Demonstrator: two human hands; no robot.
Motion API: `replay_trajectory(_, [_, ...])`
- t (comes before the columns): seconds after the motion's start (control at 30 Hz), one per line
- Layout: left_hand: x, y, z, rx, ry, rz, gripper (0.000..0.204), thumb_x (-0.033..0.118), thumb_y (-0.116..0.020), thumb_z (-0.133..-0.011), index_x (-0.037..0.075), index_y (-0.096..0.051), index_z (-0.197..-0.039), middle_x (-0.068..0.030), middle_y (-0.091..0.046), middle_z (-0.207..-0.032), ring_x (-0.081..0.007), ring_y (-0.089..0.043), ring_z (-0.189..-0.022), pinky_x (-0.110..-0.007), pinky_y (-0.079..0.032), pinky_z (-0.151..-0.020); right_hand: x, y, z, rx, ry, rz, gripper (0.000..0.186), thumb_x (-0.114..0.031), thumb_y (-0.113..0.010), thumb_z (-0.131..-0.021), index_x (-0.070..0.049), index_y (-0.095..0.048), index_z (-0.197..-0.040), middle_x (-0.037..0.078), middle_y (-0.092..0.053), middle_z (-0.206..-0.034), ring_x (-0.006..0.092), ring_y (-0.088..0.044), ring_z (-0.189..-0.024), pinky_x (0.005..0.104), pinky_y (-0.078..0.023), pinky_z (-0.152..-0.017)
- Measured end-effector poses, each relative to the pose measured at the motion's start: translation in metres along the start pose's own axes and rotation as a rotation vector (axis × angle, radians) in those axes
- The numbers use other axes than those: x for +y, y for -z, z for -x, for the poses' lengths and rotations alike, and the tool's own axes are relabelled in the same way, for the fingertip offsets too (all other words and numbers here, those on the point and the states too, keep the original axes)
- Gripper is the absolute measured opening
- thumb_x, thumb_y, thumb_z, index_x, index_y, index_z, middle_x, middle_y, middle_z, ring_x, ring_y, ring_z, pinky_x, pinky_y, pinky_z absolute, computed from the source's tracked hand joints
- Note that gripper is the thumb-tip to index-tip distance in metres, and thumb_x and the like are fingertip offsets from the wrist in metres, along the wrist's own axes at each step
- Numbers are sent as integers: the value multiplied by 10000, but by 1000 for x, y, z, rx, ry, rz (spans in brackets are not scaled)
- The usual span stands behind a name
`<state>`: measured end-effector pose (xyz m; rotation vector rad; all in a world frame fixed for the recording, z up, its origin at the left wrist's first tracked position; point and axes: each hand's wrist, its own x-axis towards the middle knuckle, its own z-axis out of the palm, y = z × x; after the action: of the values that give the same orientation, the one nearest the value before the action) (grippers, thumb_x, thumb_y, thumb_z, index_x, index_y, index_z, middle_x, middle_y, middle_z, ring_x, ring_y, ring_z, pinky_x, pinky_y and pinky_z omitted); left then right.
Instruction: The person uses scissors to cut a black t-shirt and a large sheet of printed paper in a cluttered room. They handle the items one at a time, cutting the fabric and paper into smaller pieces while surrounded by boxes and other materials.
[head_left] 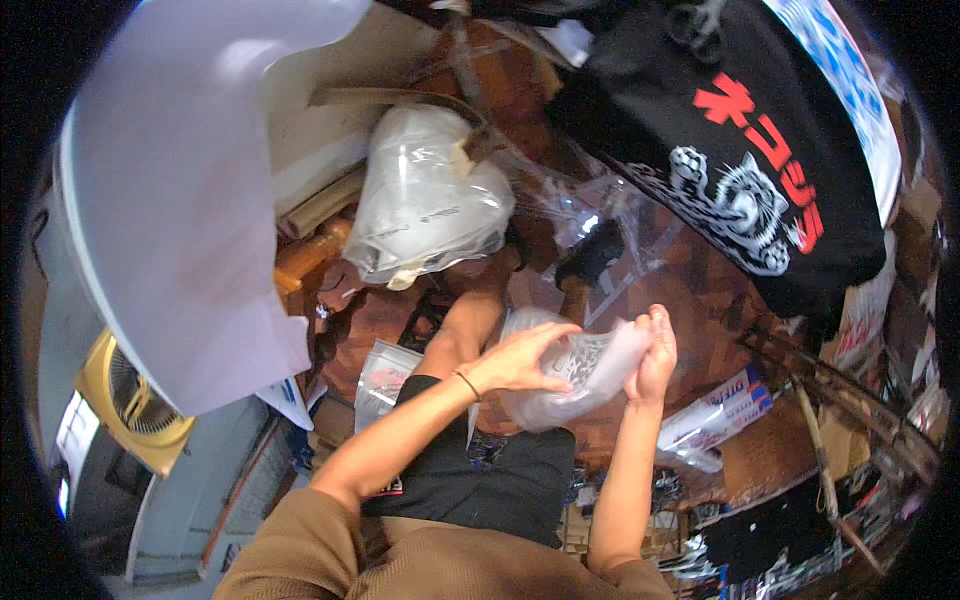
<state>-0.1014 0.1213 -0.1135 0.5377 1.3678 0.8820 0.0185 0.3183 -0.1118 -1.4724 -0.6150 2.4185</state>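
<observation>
Both hands hold one clear plastic bag [580, 375] with a folded printed garment inside, just above my lap. My left hand [515, 360] lies flat over the bag's left side, fingers spread along its top. My right hand [653, 355] pinches the bag's right edge, fingers closed on the plastic. A thin bracelet sits on my left wrist. Below the bag are my black shorts [480, 480] and bare knee.
A black shirt with a red and white print [745, 150] hangs at the upper right. A bagged white garment [420, 200] lies ahead, with loose clear bags [620, 240] beside it. A white sheet [190, 180] fills the left. A yellow fan [125, 395] stands lower left. More packets [715, 410] lie right.
</observation>
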Motion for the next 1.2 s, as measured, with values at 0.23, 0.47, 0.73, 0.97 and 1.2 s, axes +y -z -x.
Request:
replay_trajectory(0.23, [3,-40,9,74,-45,638,1006,260,-724,-806,18,-125,-1577,-174,-203,-1621,-243,-174,-1502,-379,-149,-1216,60,-22,-39,232,441,240,365,-397,-428,-1052,-67,-581,-1034,2,-487,-767,104,-481,-624,256,-422,-567])
replay_trajectory(0.47, [-19,47,70,1061,16,190,193,-97,-568,-676,15,-712,-738,-112,-666,-807,-242,-649,-827,-340,-502,-751,51,-71,-26,-299,254,1207,474,-304,-575,-992,-12,-540,-1364,156,-577,-1345,279,-528,-1247,394,-394,-1070])
replay_trajectory(0.73, [-53,172,99,1282,-19,-349,177,-61,-593,-637,40,-719,-709,-150,-664,-830,-280,-656,-778,-336,-509,-724,170,-81,-56,-110,-238,746,574,-298,-652,-971,7,-459,-1418,157,-585,-1327,198,-625,-1069,343,-480,-949])
replay_trajectory(0.97, [-175,229,20,761,731,-2,292,51,-563,-756,28,-747,-982,-182,-735,-920,-297,-718,-833,-361,-529,-717,237,-71,-133,5,-39,811,359,-187,-654,-935,20,-626,-1227,127,-710,-1068,164,-649,-953,304,-502,-815])
replay_trajectory(1.2, [-307,305,-6,777,1033,-427,497,286,-556,-923,37,-509,-1351,-203,-512,-1349,-314,-481,-1245,-396,-379,-1032,191,-96,-123,130,63,982,205,-135,-568,-979,9,-702,-922,45,-667,-708,101,-610,-622,276,-480,-580])
